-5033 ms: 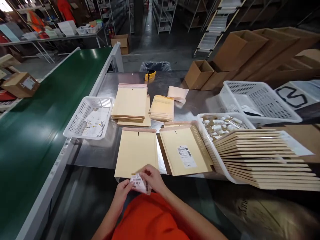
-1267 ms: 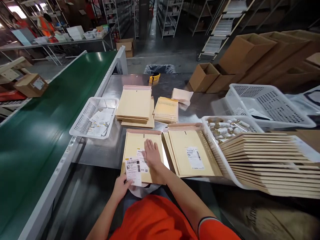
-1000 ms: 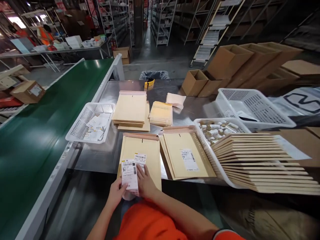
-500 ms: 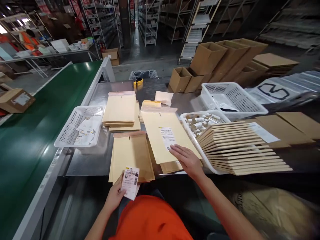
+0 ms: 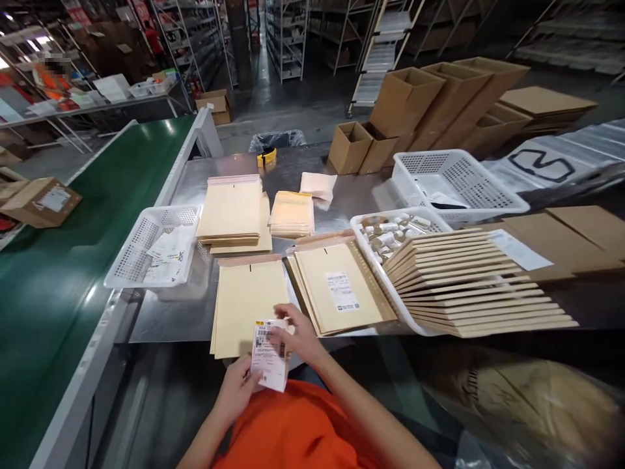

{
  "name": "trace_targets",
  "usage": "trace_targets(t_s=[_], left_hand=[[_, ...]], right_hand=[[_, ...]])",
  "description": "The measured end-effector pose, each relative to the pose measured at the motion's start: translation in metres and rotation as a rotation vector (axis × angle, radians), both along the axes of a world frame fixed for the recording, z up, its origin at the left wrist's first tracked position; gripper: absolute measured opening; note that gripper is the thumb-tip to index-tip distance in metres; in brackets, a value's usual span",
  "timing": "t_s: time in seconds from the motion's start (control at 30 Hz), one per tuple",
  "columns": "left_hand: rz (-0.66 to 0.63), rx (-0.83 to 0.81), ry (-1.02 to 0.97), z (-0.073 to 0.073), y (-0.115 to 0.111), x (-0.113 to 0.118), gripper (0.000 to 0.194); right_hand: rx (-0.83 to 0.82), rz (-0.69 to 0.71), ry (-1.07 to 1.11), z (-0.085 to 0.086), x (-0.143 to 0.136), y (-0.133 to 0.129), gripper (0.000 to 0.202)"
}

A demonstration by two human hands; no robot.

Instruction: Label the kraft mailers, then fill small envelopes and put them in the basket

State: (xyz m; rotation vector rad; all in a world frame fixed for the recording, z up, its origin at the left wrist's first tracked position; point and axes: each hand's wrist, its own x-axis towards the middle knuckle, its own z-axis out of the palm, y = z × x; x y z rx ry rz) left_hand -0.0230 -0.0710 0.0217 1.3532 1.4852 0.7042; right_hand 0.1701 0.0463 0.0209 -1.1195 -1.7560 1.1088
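Note:
My left hand [image 5: 239,385] is closed on a small stack of shipping labels [image 5: 269,365] near the table's front edge, its thumb at the lower left corner. Over the labels' upper right corner, my right hand [image 5: 300,335] has its fingers loosely bent and apart, the thumb lying across the printed face. Whether the thumb presses on the paper I cannot tell. Behind the hands lies a stack of cream bubble mailers [image 5: 247,293] with pink flap strips. To its right, another pile of mailers has a labelled mailer [image 5: 317,286] on top.
A white basket of papers [image 5: 141,283] stands left beside the green conveyor [image 5: 97,215]. More mailers [image 5: 229,208] and smaller yellow mailers [image 5: 291,215] lie farther back. At right are a basket of small bottles [image 5: 359,225], fanned cardboard [image 5: 469,286], another white basket [image 5: 459,163] and open cartons [image 5: 405,98].
My right hand has left the labelled mailer and moved left to the labels. That mailer now lies squarely on the right pile. The labels in my left hand have shifted slightly right.

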Motion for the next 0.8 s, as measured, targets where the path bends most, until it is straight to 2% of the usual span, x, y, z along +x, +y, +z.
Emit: trace_targets(t_s=[0.07,0.17,0.23,0.33,0.37,0.43,0.5,0.57,0.63,0.73,0.8], left_hand=[[0.034,-0.044,0.024,-0.008,-0.004,-0.002,0.039],[0.269,-0.037,0.038,-0.016,-0.003,-0.012,0.049],[0.383,-0.010,-0.043,-0.015,0.005,-0.017,0.055],[0.354,-0.062,-0.261,-0.005,0.027,-0.016,0.033],[0.359,-0.089,-0.310,-0.002,0.034,-0.013,0.031],[0.441,-0.133,-0.375,-0.002,0.043,-0.005,0.039],[0.569,-0.152,-0.427,-0.010,0.042,0.003,0.046],[0.664,-0.193,-0.469,-0.027,0.030,0.006,0.052],[0.691,-0.269,-0.464,-0.049,0.010,0.003,0.054],[0.596,-0.390,-0.403,-0.077,-0.028,-0.008,0.058],[0.497,-0.405,-0.380,-0.082,-0.050,-0.015,0.060]], right_hand=[[-0.154,-0.020,0.117,0.012,-0.027,-0.010,0.014],[-0.250,0.007,0.172,0.017,-0.042,-0.025,0.013],[-0.228,0.079,0.135,0.018,-0.044,-0.033,0.015],[-0.147,0.114,0.055,0.017,-0.045,-0.039,0.018],[-0.115,0.098,0.034,0.016,-0.046,-0.037,0.018],[-0.070,0.061,-0.001,0.010,-0.050,-0.028,0.015],[-0.070,0.020,-0.039,0.000,-0.059,-0.010,0.014],[-0.104,-0.042,-0.090,-0.013,-0.071,0.016,0.014],[-0.126,-0.113,-0.144,-0.027,-0.085,0.043,0.014],[-0.110,-0.195,-0.300,-0.047,-0.103,0.075,0.013],[-0.054,-0.207,-0.434,-0.057,-0.110,0.084,0.013]])
